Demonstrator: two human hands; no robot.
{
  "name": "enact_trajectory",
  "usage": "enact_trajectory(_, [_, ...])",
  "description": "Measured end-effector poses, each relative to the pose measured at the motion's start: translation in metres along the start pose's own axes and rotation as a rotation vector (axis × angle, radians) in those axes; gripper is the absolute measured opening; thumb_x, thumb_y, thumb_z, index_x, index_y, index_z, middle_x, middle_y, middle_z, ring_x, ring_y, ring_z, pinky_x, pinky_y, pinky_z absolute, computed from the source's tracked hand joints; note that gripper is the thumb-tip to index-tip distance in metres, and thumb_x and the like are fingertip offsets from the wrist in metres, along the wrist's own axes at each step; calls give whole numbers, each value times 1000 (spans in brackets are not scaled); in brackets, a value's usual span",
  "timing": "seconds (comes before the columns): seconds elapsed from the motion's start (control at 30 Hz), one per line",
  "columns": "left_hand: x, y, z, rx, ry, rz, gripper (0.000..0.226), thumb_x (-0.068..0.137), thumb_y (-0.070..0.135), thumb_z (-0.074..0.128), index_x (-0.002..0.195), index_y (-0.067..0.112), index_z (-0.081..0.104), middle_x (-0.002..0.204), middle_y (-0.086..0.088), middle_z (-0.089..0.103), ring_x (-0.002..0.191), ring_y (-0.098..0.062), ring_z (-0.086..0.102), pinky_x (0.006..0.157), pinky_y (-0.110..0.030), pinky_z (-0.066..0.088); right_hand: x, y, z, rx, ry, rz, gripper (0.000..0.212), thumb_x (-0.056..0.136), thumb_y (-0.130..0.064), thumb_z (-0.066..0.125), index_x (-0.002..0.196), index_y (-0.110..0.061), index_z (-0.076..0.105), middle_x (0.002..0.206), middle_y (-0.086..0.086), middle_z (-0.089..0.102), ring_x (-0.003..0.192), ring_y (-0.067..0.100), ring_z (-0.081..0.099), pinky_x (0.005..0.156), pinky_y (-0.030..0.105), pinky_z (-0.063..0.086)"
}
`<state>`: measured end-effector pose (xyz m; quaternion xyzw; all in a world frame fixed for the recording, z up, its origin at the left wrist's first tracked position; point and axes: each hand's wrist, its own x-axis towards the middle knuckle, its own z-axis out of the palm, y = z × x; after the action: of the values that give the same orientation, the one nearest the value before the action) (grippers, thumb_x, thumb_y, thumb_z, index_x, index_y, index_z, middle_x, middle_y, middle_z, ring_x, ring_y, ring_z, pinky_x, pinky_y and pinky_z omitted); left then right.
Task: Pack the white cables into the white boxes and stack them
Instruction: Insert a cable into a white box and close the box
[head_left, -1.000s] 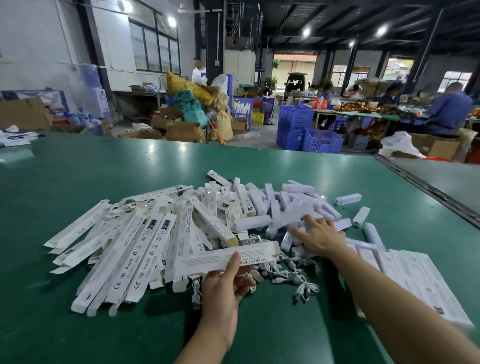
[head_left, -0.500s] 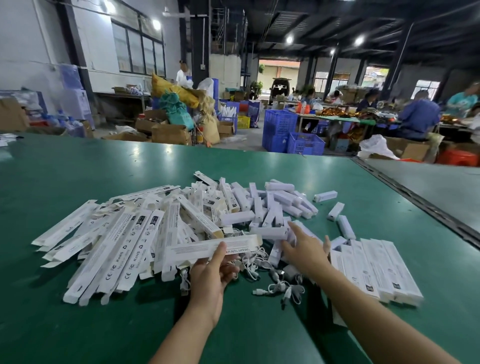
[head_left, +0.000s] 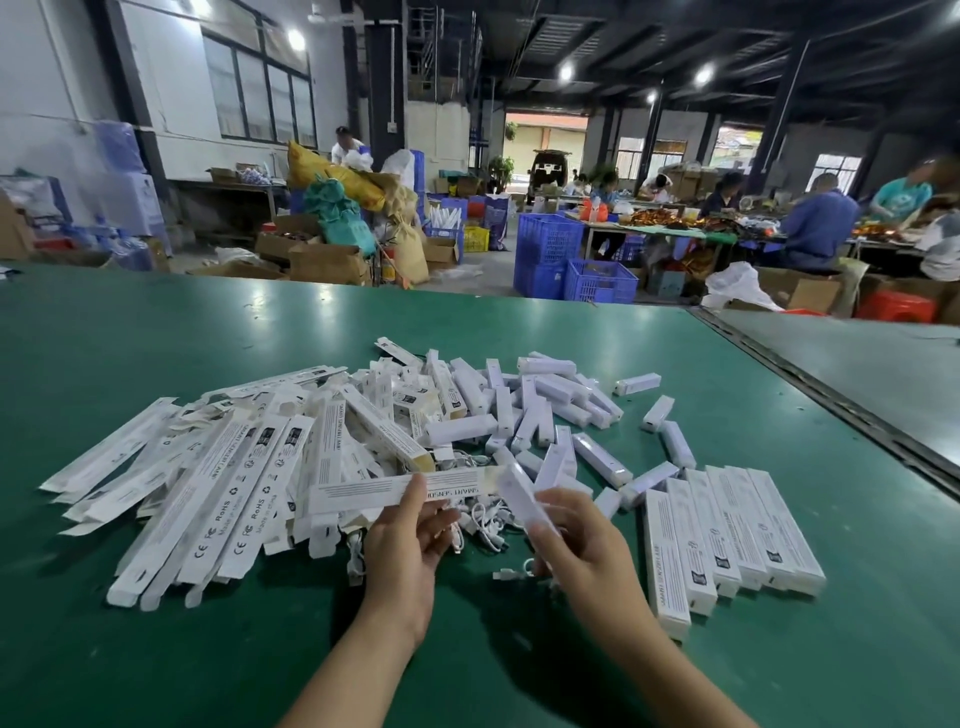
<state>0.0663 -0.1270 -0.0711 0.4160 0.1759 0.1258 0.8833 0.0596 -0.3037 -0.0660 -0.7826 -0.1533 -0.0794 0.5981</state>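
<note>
My left hand (head_left: 410, 540) holds a long white box (head_left: 395, 488) flat and level, its printed side up. My right hand (head_left: 582, 545) grips a short white bar-shaped piece (head_left: 522, 496), tilted, its upper end at the right end of that box. Loose white cables (head_left: 488, 525) lie on the green table (head_left: 156, 332) between and under my hands. A heap of flat, unfolded white boxes (head_left: 218, 467) spreads to the left. Many short white pieces (head_left: 524, 410) are scattered behind. A row of packed white boxes (head_left: 727, 535) lies side by side at the right.
A metal seam (head_left: 831, 400) runs diagonally at the right, joining a second green table. Beyond the far edge stand blue crates (head_left: 566, 265), cardboard boxes and sacks. Several people sit working at tables at the back right.
My right hand has left the pile, taken up a short white piece and brought it to the right end of the box in my left hand. The view has tilted and shifted.
</note>
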Motion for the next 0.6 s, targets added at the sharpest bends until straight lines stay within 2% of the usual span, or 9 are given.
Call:
enact_trajectory(0.17, [0,-1,-1,-32,-47,-28,21,94,29,63,96,8,66,77,-11,75,73,-20,75,56,-23,53,4,3,-5,30,8,78,12,93,-17,65,103,-22,70,74,-9,67,59,14,60,58,24,46])
enact_trajectory(0.3, [-1,-2,-1,-46,-54,-21,30,94,29,63,112,5,68,97,-17,76,78,-21,75,60,-22,58,3,4,-6,22,-3,72,13,90,-13,68,101,-21,72,71,-12,67,58,11,54,59,23,45])
enact_trajectory(0.5, [-6,-3,-1,61,-91,19,43,75,40,69,102,7,67,93,-15,77,75,-20,75,69,-30,53,3,5,-8,43,-35,57,21,91,-9,66,92,-28,74,62,0,61,56,13,48,55,26,38])
enact_trajectory(0.6, [-6,-3,-5,79,-111,31,42,73,40,71,98,5,68,92,-19,76,75,-23,75,65,-29,55,5,4,-3,60,4,100,24,89,-12,67,91,-35,74,56,0,58,52,10,47,53,23,37])
